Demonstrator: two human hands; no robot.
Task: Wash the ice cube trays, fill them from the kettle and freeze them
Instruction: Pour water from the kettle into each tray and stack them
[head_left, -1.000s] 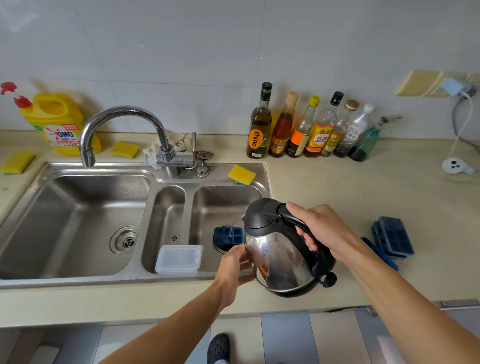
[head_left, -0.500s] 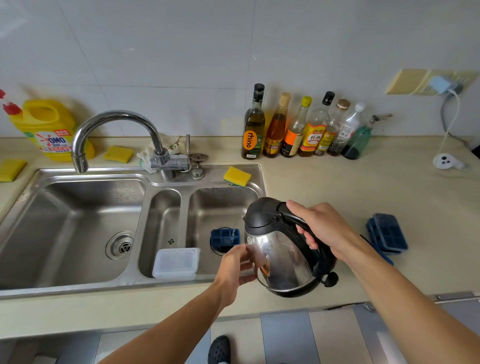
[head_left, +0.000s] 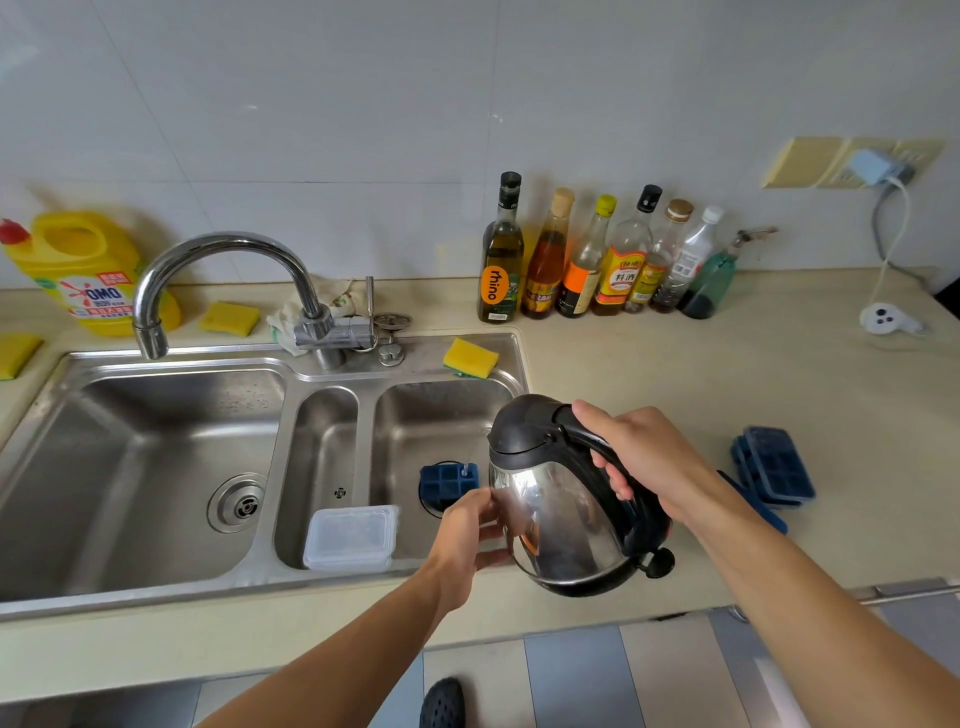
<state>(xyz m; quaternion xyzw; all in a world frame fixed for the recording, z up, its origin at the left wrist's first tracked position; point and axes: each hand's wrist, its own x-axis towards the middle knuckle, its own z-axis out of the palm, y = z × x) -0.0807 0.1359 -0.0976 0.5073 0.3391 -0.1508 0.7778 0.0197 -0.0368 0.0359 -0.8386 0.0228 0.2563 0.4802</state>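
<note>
My right hand (head_left: 644, 457) grips the black handle of a steel kettle (head_left: 561, 509), which is tilted left over the right basin of the sink (head_left: 447, 415). A thin stream of water falls from its spout into a dark blue ice cube tray (head_left: 447, 480) lying over the basin's drain. My left hand (head_left: 470, 530) presses its fingers against the kettle's lower side and hides part of the tray. Two more blue trays (head_left: 774, 467) are stacked on the counter to the right, with a flat blue lid (head_left: 753, 501) beside them, partly behind my forearm.
A clear plastic box (head_left: 350, 538) sits on the sink's front divider. A faucet (head_left: 223, 270) arches over the left basin. Yellow sponges (head_left: 470, 357), a detergent jug (head_left: 88, 270), several bottles (head_left: 587, 260) and a white plug (head_left: 883, 319) stand along the back counter.
Both hands and the kettle stay in nearly the same pose, with water still running into the tray. Only the camera view has shifted slightly.
</note>
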